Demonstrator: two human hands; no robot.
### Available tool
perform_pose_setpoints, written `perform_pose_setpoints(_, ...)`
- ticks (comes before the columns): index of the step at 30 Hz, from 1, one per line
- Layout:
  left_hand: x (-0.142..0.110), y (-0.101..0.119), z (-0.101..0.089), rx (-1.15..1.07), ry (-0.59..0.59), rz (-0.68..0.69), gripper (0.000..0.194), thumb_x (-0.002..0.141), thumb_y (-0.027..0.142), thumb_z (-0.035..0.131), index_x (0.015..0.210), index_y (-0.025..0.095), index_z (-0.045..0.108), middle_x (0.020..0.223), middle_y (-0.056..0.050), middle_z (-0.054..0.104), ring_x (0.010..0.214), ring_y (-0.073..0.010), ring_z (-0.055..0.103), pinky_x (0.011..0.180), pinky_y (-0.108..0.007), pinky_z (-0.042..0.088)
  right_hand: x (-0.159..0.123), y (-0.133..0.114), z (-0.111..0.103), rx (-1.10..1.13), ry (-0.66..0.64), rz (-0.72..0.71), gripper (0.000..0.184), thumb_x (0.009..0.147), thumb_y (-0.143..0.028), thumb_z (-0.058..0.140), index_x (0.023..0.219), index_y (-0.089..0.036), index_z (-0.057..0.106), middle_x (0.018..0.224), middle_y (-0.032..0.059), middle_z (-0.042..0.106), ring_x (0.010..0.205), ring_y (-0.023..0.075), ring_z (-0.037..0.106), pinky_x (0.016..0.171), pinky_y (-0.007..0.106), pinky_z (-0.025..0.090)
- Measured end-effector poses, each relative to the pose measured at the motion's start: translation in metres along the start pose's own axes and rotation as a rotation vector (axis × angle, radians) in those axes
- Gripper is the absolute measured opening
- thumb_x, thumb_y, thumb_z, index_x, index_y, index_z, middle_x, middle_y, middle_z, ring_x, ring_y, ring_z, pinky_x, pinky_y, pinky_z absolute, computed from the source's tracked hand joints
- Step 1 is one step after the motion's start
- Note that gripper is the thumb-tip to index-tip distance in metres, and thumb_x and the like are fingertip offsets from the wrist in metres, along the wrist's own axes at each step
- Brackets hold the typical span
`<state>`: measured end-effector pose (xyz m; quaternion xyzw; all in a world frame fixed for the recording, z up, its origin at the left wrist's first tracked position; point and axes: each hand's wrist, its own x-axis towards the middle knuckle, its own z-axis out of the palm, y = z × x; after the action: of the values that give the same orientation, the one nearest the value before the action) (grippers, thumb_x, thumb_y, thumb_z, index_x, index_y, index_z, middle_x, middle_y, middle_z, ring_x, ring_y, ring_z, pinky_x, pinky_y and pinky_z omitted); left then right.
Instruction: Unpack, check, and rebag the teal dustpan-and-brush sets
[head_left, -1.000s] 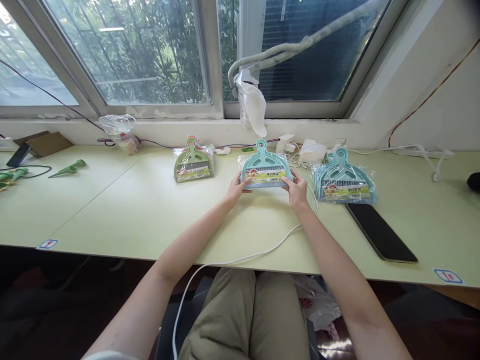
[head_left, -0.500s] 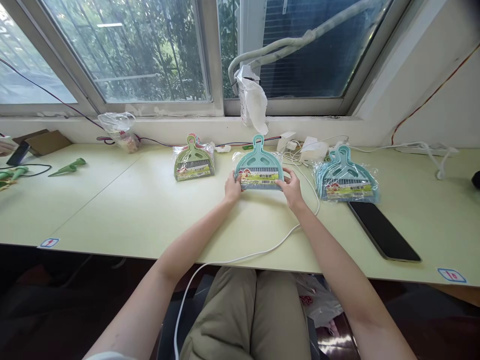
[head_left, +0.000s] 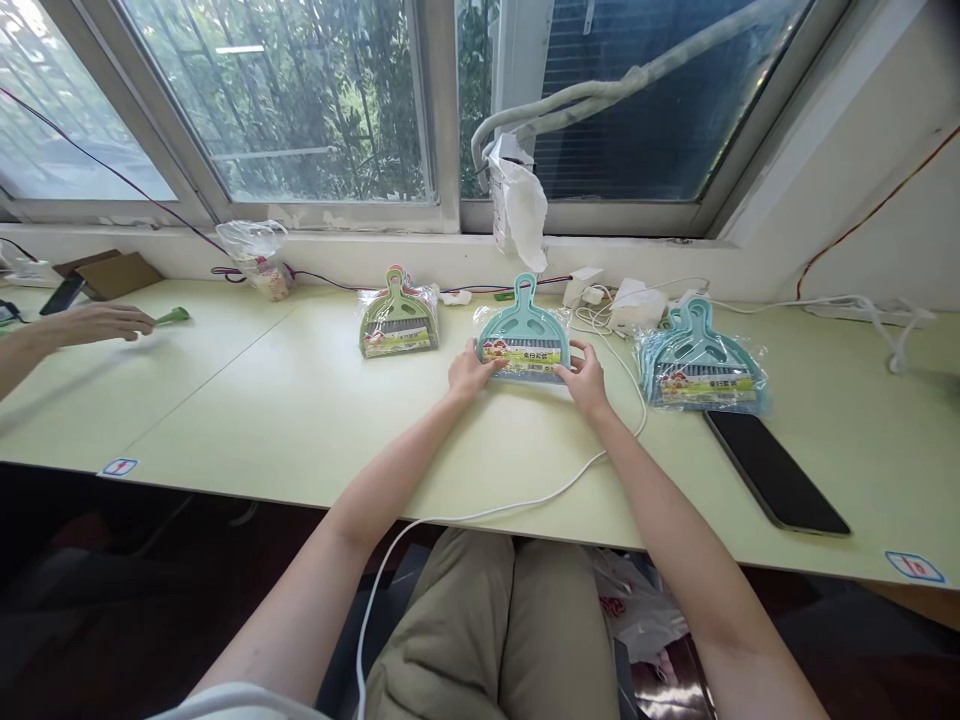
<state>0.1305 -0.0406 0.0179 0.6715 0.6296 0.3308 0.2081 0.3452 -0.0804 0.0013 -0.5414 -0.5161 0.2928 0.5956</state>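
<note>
A light blue dustpan and brush set (head_left: 523, 325) in clear plastic wrap lies in front of me on the table, its handle toward the window. My left hand (head_left: 471, 370) grips its lower left corner, the thumb over the yellow label. On the lower right side, my right hand (head_left: 585, 378) holds it between thumb and fingers. To the right is a stack of wrapped blue dustpan sets (head_left: 699, 355). Left of my hands rests a stack of green dustpan sets (head_left: 398, 318), with a red one showing behind.
A black phone (head_left: 776, 470) lies below the blue stack. A white cable (head_left: 540, 498) crosses the table beside my right arm. At far left another person's hand (head_left: 105, 324) touches a green object (head_left: 174, 315). Behind stand a plastic bag (head_left: 259, 262) and a cardboard box (head_left: 120, 273).
My left thumb has moved inward over the label of the held set. Another person's hand has come in from the left to the green object. The view has shifted slightly.
</note>
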Motion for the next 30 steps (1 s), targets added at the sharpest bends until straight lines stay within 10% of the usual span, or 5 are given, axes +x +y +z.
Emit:
perform_pose_setpoints(15, 0.025, -0.031, -0.027, 0.114, -0.078, 0.139, 0.053, 0.065, 0.059, 0.07, 0.101, 0.02, 0.064, 0.091, -0.006, 0.068, 0.085, -0.0239, 0.061, 0.069, -0.029, 0.042, -0.009, 0.0, 0.004, -0.18, -0.237, -0.007, 0.078, 0.064, -0.056, 0.074, 0.127, -0.022, 0.044, 0.102, 0.0125, 0.072, 0.076, 0.0258, 0.071, 0.073, 0.045, 0.058)
perform_pose_setpoints(21, 0.038, -0.085, -0.076, -0.047, -0.206, 0.161, 0.053, 0.062, 0.052, 0.071, 0.102, 0.018, 0.066, 0.092, -0.003, 0.069, 0.087, -0.0215, 0.062, 0.076, -0.028, 0.046, -0.016, -0.003, 0.002, -0.142, -0.46, -0.025, 0.074, 0.071, -0.049, 0.071, 0.133, -0.027, 0.037, 0.121, 0.0116, 0.067, 0.1, 0.0234, 0.068, 0.095, 0.047, 0.049)
perform_pose_setpoints(30, 0.016, -0.142, -0.149, 0.287, 0.227, -0.358, 0.042, 0.072, 0.05, 0.068, 0.104, 0.023, 0.061, 0.111, -0.01, 0.068, 0.105, -0.0291, 0.06, 0.085, -0.036, 0.046, -0.014, 0.004, 0.001, -0.13, -0.456, -0.007, 0.053, 0.081, -0.049, 0.062, 0.125, -0.025, 0.047, 0.114, 0.0091, 0.07, 0.109, 0.0206, 0.064, 0.102, 0.045, 0.042)
